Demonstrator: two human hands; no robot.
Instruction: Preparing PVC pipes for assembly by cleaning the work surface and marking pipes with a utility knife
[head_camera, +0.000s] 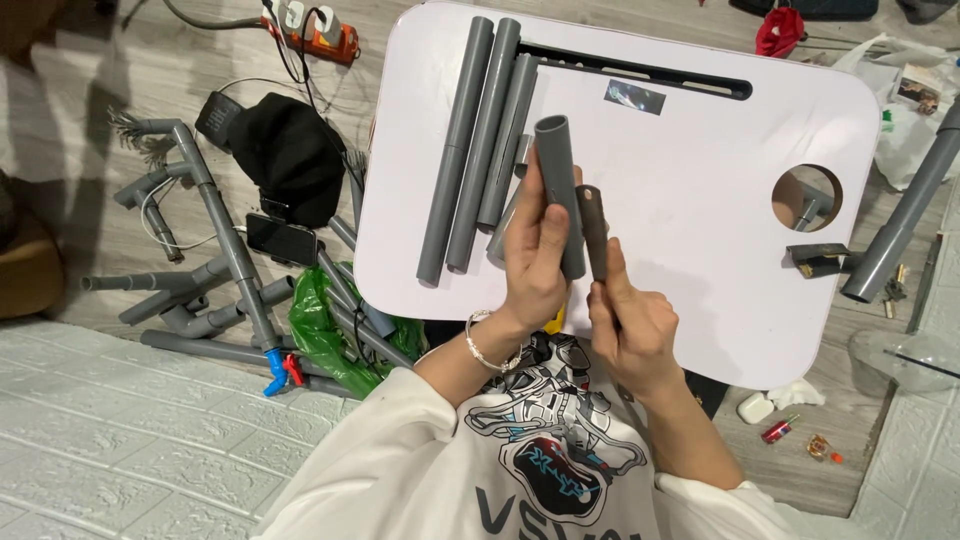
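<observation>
A short grey plastic pipe (560, 190) is being held upright over the white lap table, its open round end pointing away from the person. Its lower part is lying inside the grip, so only the upper length is showing. Just beside it, on its right, a dark, narrow, stick-shaped tool (593, 230) is standing almost parallel, nearly touching the pipe's side.

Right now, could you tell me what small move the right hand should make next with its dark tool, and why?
Probably slide the dark tool along the short grey pipe: the right hand holds it alongside the pipe, which the left hand steadies upright over the white table.
</observation>
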